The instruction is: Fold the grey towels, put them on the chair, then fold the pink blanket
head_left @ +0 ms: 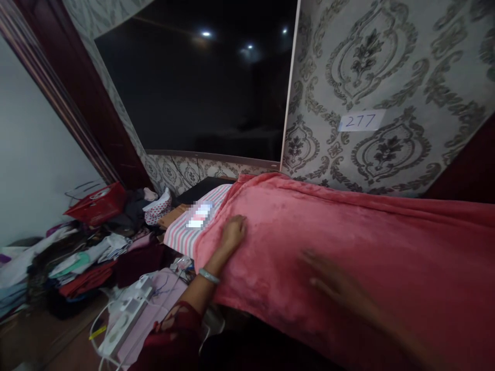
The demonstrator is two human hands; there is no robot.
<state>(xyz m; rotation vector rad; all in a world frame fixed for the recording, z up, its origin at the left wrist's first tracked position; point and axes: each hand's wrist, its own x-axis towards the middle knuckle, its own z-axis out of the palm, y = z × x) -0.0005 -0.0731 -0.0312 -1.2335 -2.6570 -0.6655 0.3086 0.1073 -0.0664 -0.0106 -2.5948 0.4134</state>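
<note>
1. Pink blanket (348,242) — spread over a striped cover (185,232), below the wall.
2. Left hand (233,232) — flat on blanket, grip released.
3. Right hand (328,281) — blurred, fingers spread, grip released.
4. Wall label (361,121) reads "277".

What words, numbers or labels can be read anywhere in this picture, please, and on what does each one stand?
"277": handwritten on a white paper label stuck to the patterned wallpaper.
A patch on the striped cloth beside the pink blanket is blurred out and cannot be read.
Any print on the red basket is too small to read.
</note>
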